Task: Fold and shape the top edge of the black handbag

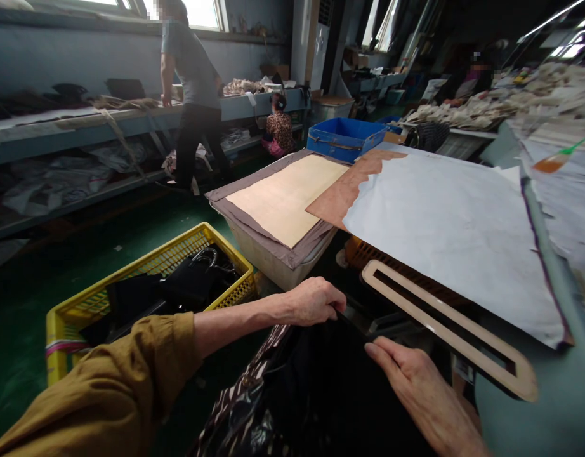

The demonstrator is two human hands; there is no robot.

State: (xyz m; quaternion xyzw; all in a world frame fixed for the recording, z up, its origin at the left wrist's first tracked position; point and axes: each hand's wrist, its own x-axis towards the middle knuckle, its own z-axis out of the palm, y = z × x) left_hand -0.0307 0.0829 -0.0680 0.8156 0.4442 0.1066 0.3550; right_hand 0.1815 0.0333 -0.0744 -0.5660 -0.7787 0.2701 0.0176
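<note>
My left hand grips the upper edge of a black sheet of material with thumb and fingers pinched together. Lower and to the right, my right hand holds the same edge, its thumb lying along the top and its other fingers mostly hidden. From this edge the black material hangs toward my body, over clothing with a dark, striped pattern. Just beyond my right hand, a pale oblong frame with a long slot juts out beside the work table. Dark metal parts under my hands are unclear.
At left, a yellow crate holds black pieces. Ahead stands a pale tub topped by a cream sheet. A white sheet lies on brown board. Beyond are a blue bin and a person at a bench.
</note>
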